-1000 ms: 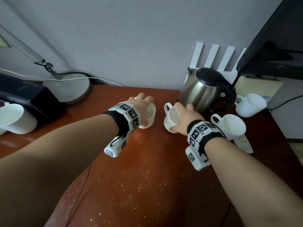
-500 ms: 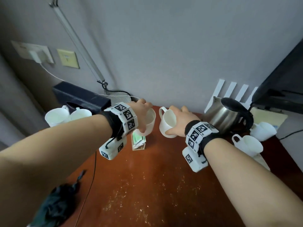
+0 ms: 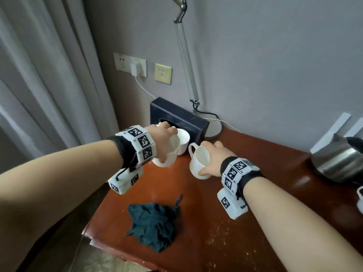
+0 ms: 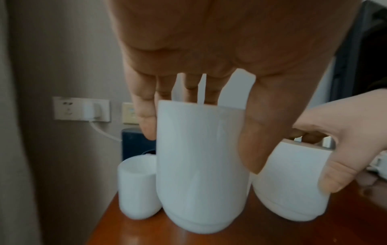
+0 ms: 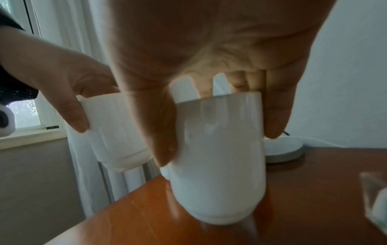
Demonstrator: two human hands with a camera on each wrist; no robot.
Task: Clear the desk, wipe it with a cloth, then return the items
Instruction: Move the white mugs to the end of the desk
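My left hand [image 3: 168,141] grips a white cup [image 3: 167,156] by its rim from above, just over the left rear of the red-brown desk [image 3: 255,213]. In the left wrist view that cup [image 4: 201,165] hangs between thumb and fingers. My right hand [image 3: 213,163] holds a white mug [image 3: 199,162] by its rim, tilted, handle pointing away; the same mug [image 5: 220,157] shows close to the desk in the right wrist view. A dark crumpled cloth [image 3: 155,220] lies near the front left edge.
Another white cup [image 3: 184,141] stands by a dark tissue box [image 3: 176,116] at the wall, next to the lamp base [image 3: 215,126]. A steel kettle [image 3: 337,160] sits at the right, with a further cup [image 3: 360,201] at the frame edge. The desk's left edge drops off beside a curtain.
Both hands have carried their cups leftward from beside the kettle to the tissue box corner. The view swung left, bringing the cloth and the curtain into sight.
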